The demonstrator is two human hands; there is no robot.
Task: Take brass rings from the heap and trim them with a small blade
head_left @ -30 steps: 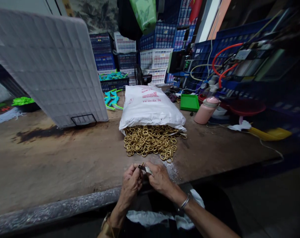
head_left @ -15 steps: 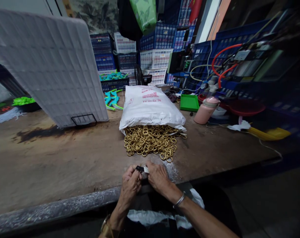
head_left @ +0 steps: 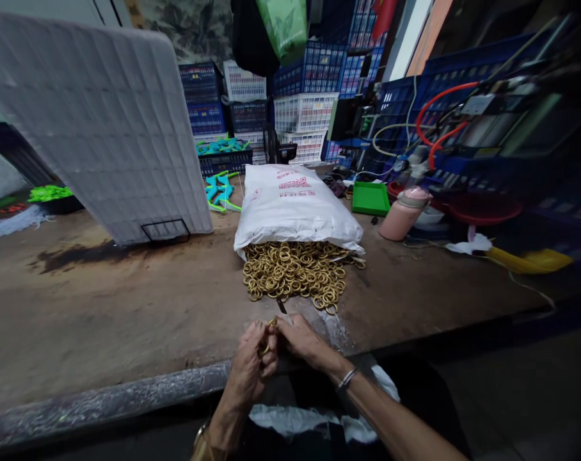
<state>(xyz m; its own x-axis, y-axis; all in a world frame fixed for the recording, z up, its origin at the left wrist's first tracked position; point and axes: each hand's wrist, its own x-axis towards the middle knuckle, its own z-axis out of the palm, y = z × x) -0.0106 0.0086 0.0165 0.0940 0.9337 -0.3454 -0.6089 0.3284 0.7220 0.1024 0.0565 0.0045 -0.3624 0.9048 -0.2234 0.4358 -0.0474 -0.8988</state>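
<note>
My left hand is closed on a gold-coloured ring, just in front of the table's near edge. Another bit of gold ring shows at the fingertips, where my two hands meet. In my right hand is a small knife with a dark blade and a pale handle; the blade points away from me, and the grip is mostly covered by the fingers. Just beyond both hands lies a heap of gold rings, spilling from the mouth of a white sack.
A tall white padded panel stands on the table at the left. To the right are a green tray, a pink bottle and a red dish. Stacked crates fill the back.
The knife blade has swung from pointing left toward my left hand to pointing forward, away from me. Gold rings now show in my left fingers. The ring heap looks unchanged.
</note>
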